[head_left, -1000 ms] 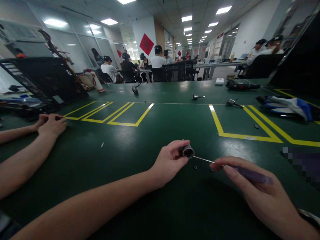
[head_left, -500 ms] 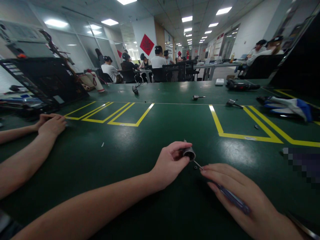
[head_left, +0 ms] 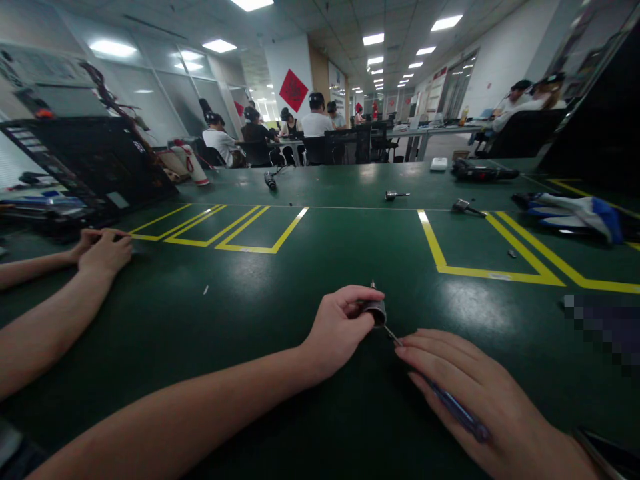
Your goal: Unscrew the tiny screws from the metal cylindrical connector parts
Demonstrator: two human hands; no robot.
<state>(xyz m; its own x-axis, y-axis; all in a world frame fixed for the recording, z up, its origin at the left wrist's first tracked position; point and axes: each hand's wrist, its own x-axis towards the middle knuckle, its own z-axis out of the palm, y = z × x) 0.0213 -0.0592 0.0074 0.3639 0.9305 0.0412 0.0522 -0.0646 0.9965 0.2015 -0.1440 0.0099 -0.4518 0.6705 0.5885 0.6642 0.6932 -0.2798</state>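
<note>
Between thumb and fingers, my left hand (head_left: 340, 327) grips a metal cup-shaped part (head_left: 376, 313) with its open end turned toward me and a thin shaft at its far side. My right hand (head_left: 465, 380) is closed on a screwdriver (head_left: 463, 415) with a translucent purple handle. The screwdriver's thin metal shaft reaches toward the cup's opening; its tip is hard to make out there. Both hands are low over the green table (head_left: 250, 300).
Yellow tape outlines (head_left: 490, 272) mark the table. Beyond lie two metal parts (head_left: 393, 195) (head_left: 465, 205), a dark power tool (head_left: 485, 171) and blue-white gloves (head_left: 580, 213). A co-worker's hands (head_left: 105, 250) are at the left. A small white piece (head_left: 205, 290) lies mid-left.
The cup-shaped part has tilted and shifted slightly left and down in my left hand. My right hand and the screwdriver have moved slightly left.
</note>
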